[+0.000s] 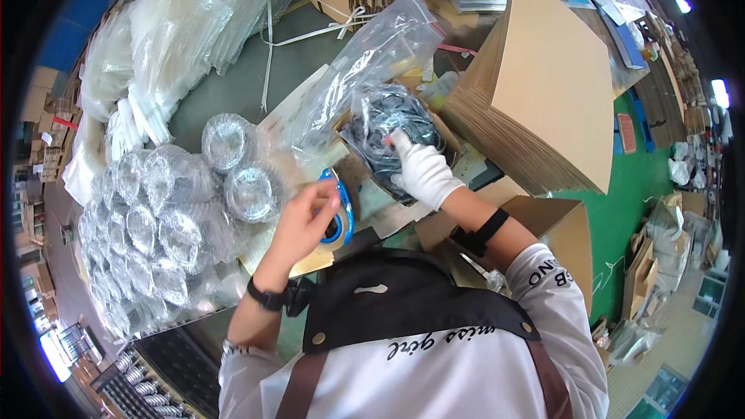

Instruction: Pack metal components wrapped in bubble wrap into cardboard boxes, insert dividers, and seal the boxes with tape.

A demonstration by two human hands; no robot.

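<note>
White knit glove on the right hand (427, 174), which reaches into the open carton (344, 137), the reference point for this report. Its fingers are bent down against the dark plastic-wrapped items (388, 112) inside the carton — whether they pinch one cannot be told. The left hand (303, 221), bare, is raised to the left of the carton, its fingers loosely curved and parted from the thumb. It is just beside a blue tape dispenser (347, 217), also left of the carton; contact cannot be confirmed. A clear plastic bag (365, 58) extends beyond the carton on its far left side. To the carton's right stands a stack of cardboard sheets (551, 85). Well left of the carton, bubble-wrapped rolls (155, 217) are massed on the tabletop (233, 85) — behind them, a heap of translucent bubble bags (190, 27).
</note>
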